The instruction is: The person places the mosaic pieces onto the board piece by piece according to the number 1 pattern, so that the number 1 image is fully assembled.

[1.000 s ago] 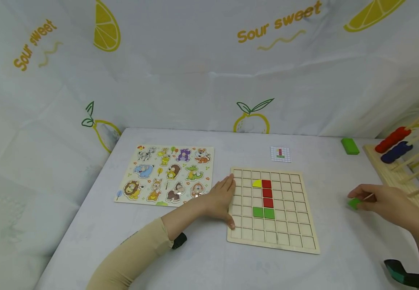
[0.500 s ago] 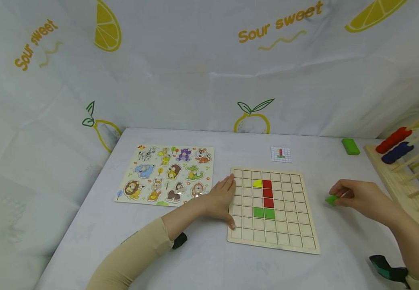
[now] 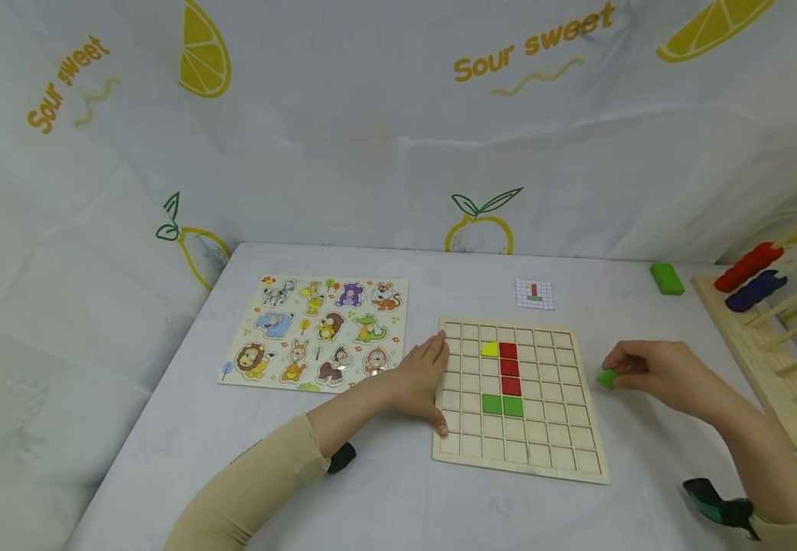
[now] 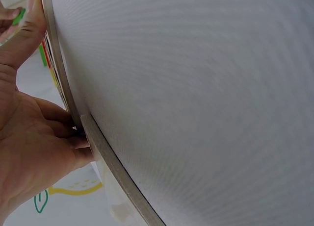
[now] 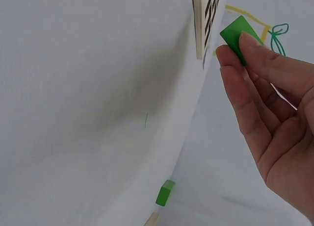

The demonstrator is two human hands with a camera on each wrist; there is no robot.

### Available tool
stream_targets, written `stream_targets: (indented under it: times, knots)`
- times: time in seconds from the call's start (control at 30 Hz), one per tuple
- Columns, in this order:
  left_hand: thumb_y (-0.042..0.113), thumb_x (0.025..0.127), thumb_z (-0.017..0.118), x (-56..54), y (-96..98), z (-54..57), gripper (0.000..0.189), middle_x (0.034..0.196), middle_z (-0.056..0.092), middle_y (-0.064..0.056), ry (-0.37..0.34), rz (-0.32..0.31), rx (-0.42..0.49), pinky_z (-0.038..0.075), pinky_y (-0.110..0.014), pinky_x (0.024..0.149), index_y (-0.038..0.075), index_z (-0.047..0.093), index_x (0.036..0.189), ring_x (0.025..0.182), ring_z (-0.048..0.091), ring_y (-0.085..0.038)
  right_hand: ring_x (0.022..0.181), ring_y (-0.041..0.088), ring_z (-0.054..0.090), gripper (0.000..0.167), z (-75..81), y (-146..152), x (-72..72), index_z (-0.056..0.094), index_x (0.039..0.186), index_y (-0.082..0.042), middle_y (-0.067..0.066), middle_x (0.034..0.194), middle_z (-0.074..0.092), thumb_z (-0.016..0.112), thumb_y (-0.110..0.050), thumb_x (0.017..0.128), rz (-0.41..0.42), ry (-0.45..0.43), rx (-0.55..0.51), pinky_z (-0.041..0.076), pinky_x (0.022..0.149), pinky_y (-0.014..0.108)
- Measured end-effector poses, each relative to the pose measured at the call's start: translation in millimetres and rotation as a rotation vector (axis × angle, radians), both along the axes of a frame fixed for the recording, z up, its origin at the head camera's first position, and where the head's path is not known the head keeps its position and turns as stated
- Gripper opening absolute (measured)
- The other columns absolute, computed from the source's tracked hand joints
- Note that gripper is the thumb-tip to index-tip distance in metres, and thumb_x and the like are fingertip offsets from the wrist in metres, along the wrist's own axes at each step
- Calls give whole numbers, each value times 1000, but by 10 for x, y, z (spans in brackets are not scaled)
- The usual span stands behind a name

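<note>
In the head view, a wooden grid board (image 3: 550,451) lies at the middle of the table, with a yellow quarter-round piece (image 3: 490,350), a column of red squares (image 3: 510,367) and two green squares (image 3: 502,405) in its cells. My left hand (image 3: 415,379) rests along its left edge, thumb and fingers spread. Just off the board's right edge, my right hand (image 3: 656,373) pinches a small green block (image 5: 238,35) between thumb and fingertips. The right wrist view shows the block raised off the table, part of it covered by the thumb.
An animal puzzle board (image 3: 315,333) lies to the left. Behind the grid board is a small pattern card (image 3: 534,294). A green rectangular block (image 3: 667,278) sits at the back right, near a wooden rack with rods (image 3: 749,329) carrying red and blue beads.
My right hand has carried the green block leftward from near the rack to beside the grid board's right edge. The left hand has stayed in place.
</note>
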State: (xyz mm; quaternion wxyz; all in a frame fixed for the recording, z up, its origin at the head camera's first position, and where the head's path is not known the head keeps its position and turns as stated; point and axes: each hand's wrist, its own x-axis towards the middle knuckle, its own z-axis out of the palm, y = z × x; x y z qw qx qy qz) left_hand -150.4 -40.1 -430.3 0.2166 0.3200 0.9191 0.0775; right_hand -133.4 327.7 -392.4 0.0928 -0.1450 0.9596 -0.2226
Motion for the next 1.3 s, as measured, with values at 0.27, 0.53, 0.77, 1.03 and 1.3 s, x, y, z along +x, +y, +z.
stream_targets:
  times: [0.27,0.53,0.77,1.03,1.3]
  knots:
    - [62,64,83,-7,-3,-10,138,166,-7,-23,7,-4,-2,15,-45,129,-5,5,156,157,1,-35,74,-7,58,17,-3,-159,-31,72,93,-14,-3,88,73,77,-5,80,42,-2,-44,53,63,17]
    - [61,64,83,-3,1,-11,138,166,-7,-23,3,-1,-4,14,-44,129,-5,6,157,157,1,-35,74,-4,59,16,-7,-333,-33,73,93,-14,-5,86,73,77,-6,80,72,-33,-89,53,63,18]
    - [62,65,83,-4,9,8,138,166,-7,-22,2,2,-12,14,-44,129,-5,5,157,157,1,-35,75,-1,58,13,-6,-485,-16,73,94,-14,-5,90,73,77,-9,82,106,-76,-116,53,63,17]
    - [61,65,83,-6,9,7,137,166,-7,-22,-1,6,-8,14,-44,129,-5,6,157,157,1,-34,72,-2,56,14,-5,-609,-13,74,94,-15,-5,87,71,77,-8,81,143,-97,-143,51,62,18]
    - [62,65,83,-4,0,-3,137,166,-7,-22,0,0,-7,14,-44,129,-5,6,157,157,1,-34,78,-1,57,14,-66,-725,-13,75,94,-17,-8,87,71,76,-10,82,191,-138,-160,53,67,18]
